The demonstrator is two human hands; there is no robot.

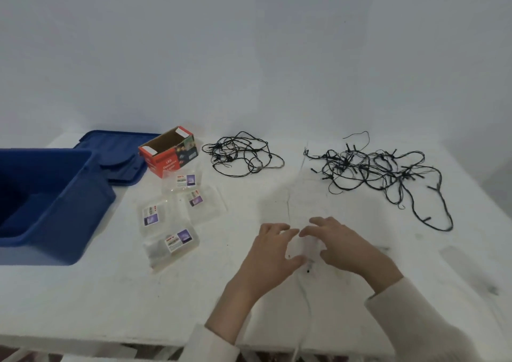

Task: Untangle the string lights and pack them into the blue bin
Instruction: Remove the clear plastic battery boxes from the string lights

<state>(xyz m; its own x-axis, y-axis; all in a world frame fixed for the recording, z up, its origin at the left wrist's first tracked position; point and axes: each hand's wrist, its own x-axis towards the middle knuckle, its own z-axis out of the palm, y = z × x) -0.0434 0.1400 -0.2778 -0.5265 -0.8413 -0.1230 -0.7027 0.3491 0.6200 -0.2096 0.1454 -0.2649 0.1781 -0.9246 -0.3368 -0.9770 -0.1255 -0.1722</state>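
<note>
Two tangles of black string lights lie at the back of the white table, a smaller one (241, 154) in the middle and a larger one (374, 167) to the right. The open blue bin (91, 173) stands at the left edge. My left hand (268, 253) and my right hand (338, 245) rest side by side near the table's front, fingers spread over a pale, nearly clear item (306, 246) that is hard to make out. A white cable (306, 300) runs from between my hands to the front edge.
The blue lid (116, 151) lies behind the bin. A red and brown cardboard box (169, 151) stands open beside it. Several clear plastic packets (171, 244) with labels lie between the bin and my hands. A white wall (249, 57) rises behind the table.
</note>
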